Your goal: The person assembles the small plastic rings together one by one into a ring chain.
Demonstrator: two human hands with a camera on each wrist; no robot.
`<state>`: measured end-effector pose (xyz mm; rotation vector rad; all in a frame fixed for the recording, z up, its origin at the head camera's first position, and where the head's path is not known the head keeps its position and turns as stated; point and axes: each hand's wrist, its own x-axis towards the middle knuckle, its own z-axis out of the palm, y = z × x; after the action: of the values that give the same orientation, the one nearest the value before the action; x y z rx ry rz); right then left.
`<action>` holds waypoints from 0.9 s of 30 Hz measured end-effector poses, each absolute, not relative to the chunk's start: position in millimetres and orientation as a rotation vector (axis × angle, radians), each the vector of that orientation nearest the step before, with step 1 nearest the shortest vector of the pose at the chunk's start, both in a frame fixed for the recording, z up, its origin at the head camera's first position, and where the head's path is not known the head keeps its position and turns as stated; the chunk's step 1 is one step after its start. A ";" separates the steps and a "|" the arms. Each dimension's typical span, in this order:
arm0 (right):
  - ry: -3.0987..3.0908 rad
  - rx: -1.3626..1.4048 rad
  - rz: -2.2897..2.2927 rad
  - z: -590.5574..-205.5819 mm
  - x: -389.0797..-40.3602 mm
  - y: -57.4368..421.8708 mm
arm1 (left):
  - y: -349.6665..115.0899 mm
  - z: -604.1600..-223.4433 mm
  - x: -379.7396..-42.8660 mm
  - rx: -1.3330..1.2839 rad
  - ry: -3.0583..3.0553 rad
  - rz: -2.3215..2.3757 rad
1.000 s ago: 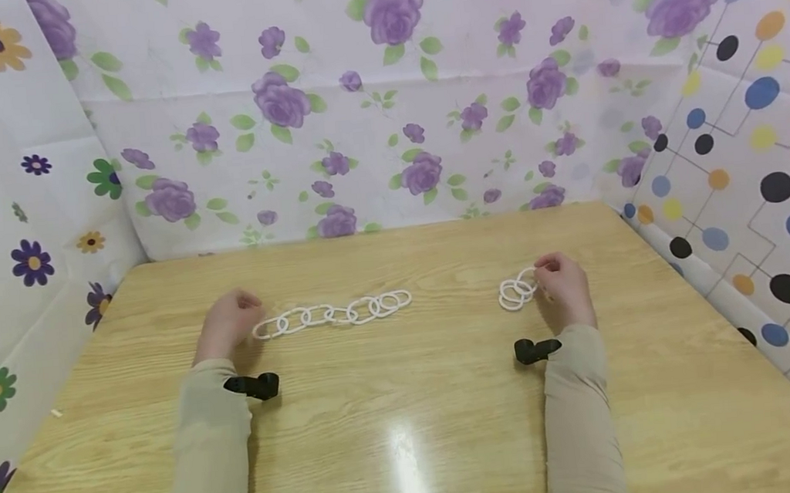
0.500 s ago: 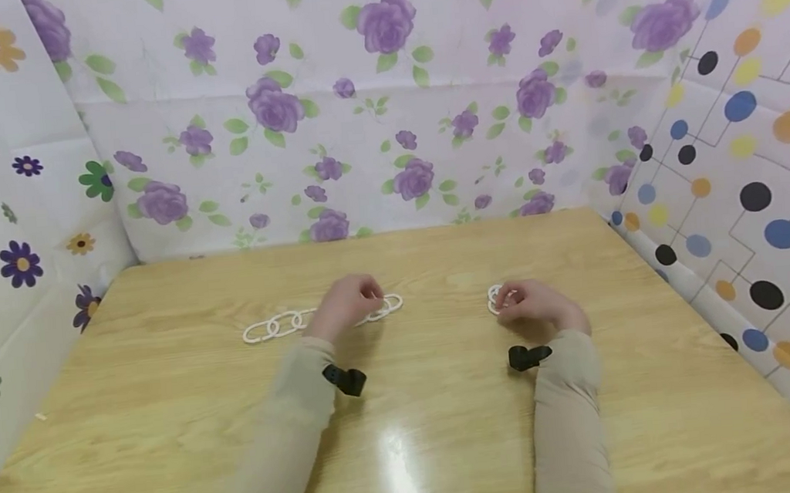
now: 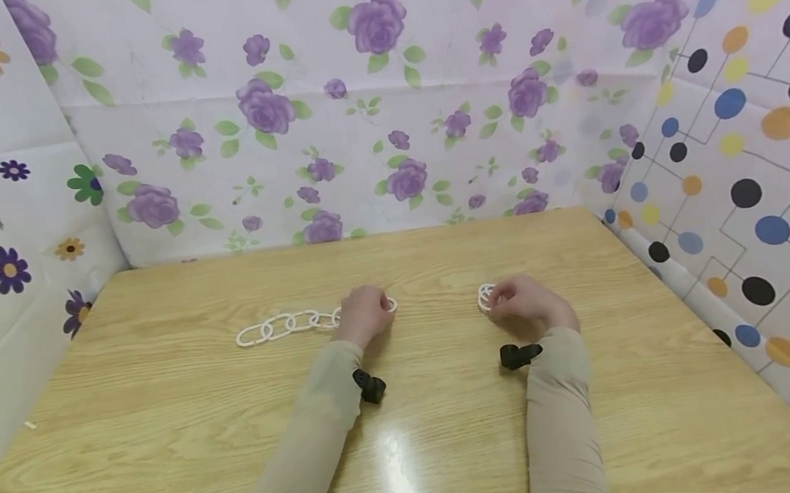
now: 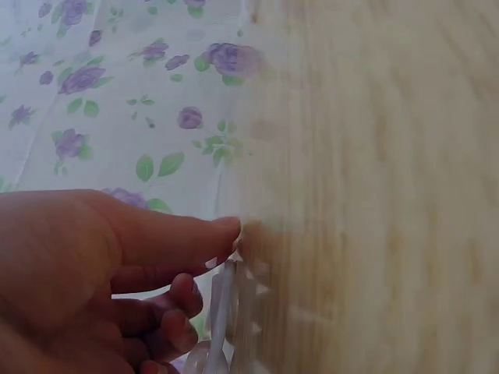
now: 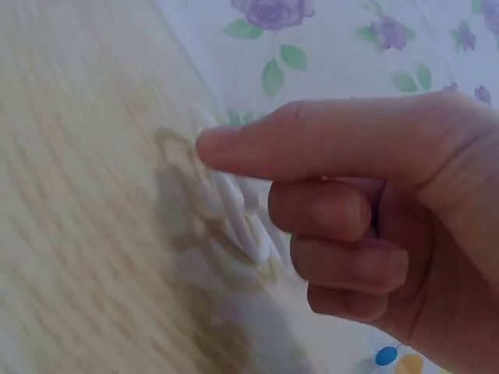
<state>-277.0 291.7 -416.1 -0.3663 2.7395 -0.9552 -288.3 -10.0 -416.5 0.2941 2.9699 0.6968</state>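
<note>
A chain of white oval links (image 3: 279, 327) lies across the table left of centre. At its right end my left hand (image 3: 365, 314) pinches a link; in the left wrist view the thumb and forefinger of that hand (image 4: 117, 265) meet at the top of a white link (image 4: 222, 312). A small bunch of white links (image 3: 485, 297) lies to the right, apart from the long chain. My right hand (image 3: 528, 302) pinches the bunch at its right side, hiding part of it. In the right wrist view, the thumb tip of this hand (image 5: 335, 171) is at the links (image 5: 238, 214), which are blurred.
The wooden table (image 3: 451, 428) meets a flowered cloth wall (image 3: 330, 128) at the back. Patterned cloth walls stand at the left (image 3: 23, 214) and right (image 3: 730, 174). A tiny pale scrap (image 3: 30, 424) lies at the table's left edge.
My left hand has moved right from the chain's left end to its right end. My right hand has gone from a raised link to the links on the table, and its fingers have drawn together.
</note>
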 end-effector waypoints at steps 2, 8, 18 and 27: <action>2.752 -0.385 -1.010 -415.0 -278.1 289.9 | -12.4 -415.7 -286.2 0.304 2.902 0.777; 2.735 -0.475 -1.190 -405.7 -284.7 275.8 | -23.8 -396.6 -281.6 0.389 2.761 1.003; 2.615 -0.638 -1.348 -391.2 -287.6 246.9 | -40.5 -368.1 -274.9 0.408 2.629 1.216; 2.477 -0.732 -1.392 -380.9 -285.8 225.7 | -33.4 -379.1 -277.9 0.439 2.547 1.171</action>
<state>-285.8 225.7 -380.9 -0.7322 2.4770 -1.3924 -277.9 -33.4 -379.1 0.4391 2.5474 1.1706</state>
